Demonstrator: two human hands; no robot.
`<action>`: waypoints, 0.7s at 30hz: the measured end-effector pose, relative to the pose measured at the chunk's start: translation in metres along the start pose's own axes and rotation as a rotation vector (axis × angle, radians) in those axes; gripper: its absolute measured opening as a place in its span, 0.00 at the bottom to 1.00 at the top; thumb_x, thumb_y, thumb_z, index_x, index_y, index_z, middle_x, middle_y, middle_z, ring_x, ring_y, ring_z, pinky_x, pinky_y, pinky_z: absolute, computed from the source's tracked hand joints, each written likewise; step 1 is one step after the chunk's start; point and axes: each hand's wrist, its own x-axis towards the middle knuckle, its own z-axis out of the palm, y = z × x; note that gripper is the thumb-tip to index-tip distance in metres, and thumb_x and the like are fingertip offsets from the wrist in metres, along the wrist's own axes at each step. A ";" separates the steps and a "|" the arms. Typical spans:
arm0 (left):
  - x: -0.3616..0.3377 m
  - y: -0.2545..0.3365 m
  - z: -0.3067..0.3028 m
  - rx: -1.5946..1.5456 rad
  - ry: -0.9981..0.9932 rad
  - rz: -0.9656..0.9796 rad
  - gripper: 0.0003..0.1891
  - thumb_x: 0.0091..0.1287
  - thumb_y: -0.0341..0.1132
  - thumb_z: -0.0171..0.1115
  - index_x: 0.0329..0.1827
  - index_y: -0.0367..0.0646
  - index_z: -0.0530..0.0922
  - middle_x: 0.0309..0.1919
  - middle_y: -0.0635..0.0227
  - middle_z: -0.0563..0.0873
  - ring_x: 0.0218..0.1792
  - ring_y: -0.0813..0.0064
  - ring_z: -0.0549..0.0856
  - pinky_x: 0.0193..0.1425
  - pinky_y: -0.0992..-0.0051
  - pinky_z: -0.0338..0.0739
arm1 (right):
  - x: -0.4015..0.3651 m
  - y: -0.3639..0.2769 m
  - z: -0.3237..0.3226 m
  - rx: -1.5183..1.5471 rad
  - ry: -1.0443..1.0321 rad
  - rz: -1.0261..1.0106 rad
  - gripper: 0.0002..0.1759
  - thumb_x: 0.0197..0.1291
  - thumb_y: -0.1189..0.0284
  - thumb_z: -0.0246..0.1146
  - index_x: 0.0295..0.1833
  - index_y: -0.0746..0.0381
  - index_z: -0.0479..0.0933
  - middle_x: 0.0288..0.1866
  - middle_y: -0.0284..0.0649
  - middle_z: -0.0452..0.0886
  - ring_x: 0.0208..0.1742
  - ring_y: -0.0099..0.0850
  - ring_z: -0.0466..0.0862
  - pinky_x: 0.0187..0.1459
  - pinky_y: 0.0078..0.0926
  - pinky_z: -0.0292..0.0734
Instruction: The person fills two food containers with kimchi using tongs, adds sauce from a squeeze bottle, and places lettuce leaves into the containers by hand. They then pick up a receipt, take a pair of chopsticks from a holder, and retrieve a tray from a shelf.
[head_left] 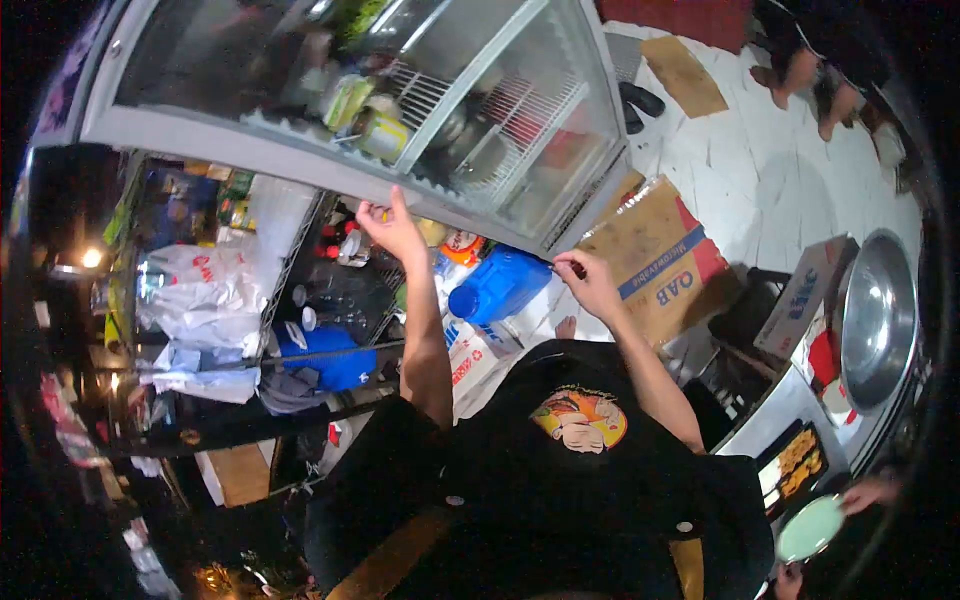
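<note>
My left hand (393,230) is raised at the lower frame of a glass-doored fridge (330,175). One digit points up and the others curl apart, with nothing visible between them. My right hand (588,282) is closed in a pinch near the fridge's lower right corner; what it holds, if anything, is too small to name. Between my hands, lower down, lies a large blue jug (507,285), tilted, its round cap towards me. An orange-and-white package (463,247) is beside the jug. Behind the fridge glass are wire shelves (520,125) with blurred items.
At left, a wire rack holds white plastic bags (205,290) and a blue container (335,358). Flattened cardboard (665,265) lies at right, near a metal basin (880,320). Another person's hand (872,493) holds a green plate (811,528); someone's legs (815,85) show at upper right.
</note>
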 end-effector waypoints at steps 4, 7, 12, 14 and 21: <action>-0.028 -0.002 -0.018 -0.133 -0.110 0.051 0.19 0.67 0.32 0.66 0.54 0.37 0.67 0.43 0.67 0.74 0.45 0.77 0.75 0.51 0.75 0.73 | 0.031 -0.073 -0.007 -0.076 -0.017 -0.231 0.13 0.64 0.70 0.63 0.51 0.66 0.79 0.44 0.43 0.84 0.39 0.29 0.85 0.42 0.25 0.79; -0.079 0.039 -0.038 -0.244 -0.219 -0.034 0.12 0.70 0.30 0.59 0.52 0.35 0.71 0.40 0.67 0.76 0.43 0.77 0.77 0.50 0.76 0.73 | 0.050 -0.145 -0.002 -0.019 -0.062 -0.430 0.26 0.58 0.65 0.69 0.60 0.63 0.74 0.61 0.49 0.75 0.58 0.38 0.79 0.55 0.33 0.75; -0.084 0.039 -0.075 -0.446 -0.407 -0.095 0.13 0.75 0.35 0.51 0.39 0.34 0.80 0.27 0.64 0.83 0.29 0.75 0.83 0.39 0.73 0.79 | 0.025 -0.203 -0.007 -0.166 0.086 -0.861 0.64 0.40 0.47 0.78 0.76 0.63 0.53 0.75 0.56 0.56 0.76 0.53 0.57 0.73 0.47 0.53; -0.070 0.042 -0.061 -0.498 -0.331 -0.159 0.13 0.75 0.33 0.50 0.39 0.33 0.80 0.28 0.65 0.84 0.31 0.76 0.83 0.40 0.75 0.79 | 0.008 -0.206 -0.016 -0.121 0.114 -0.856 0.70 0.33 0.45 0.81 0.77 0.63 0.49 0.76 0.58 0.53 0.76 0.53 0.55 0.73 0.50 0.52; -0.007 0.097 0.017 -0.508 -0.535 0.058 0.17 0.76 0.38 0.48 0.35 0.35 0.78 0.26 0.69 0.80 0.30 0.80 0.78 0.39 0.77 0.73 | -0.031 -0.168 -0.104 -0.059 0.552 -0.705 0.61 0.39 0.67 0.81 0.75 0.68 0.50 0.74 0.58 0.59 0.73 0.55 0.64 0.70 0.52 0.61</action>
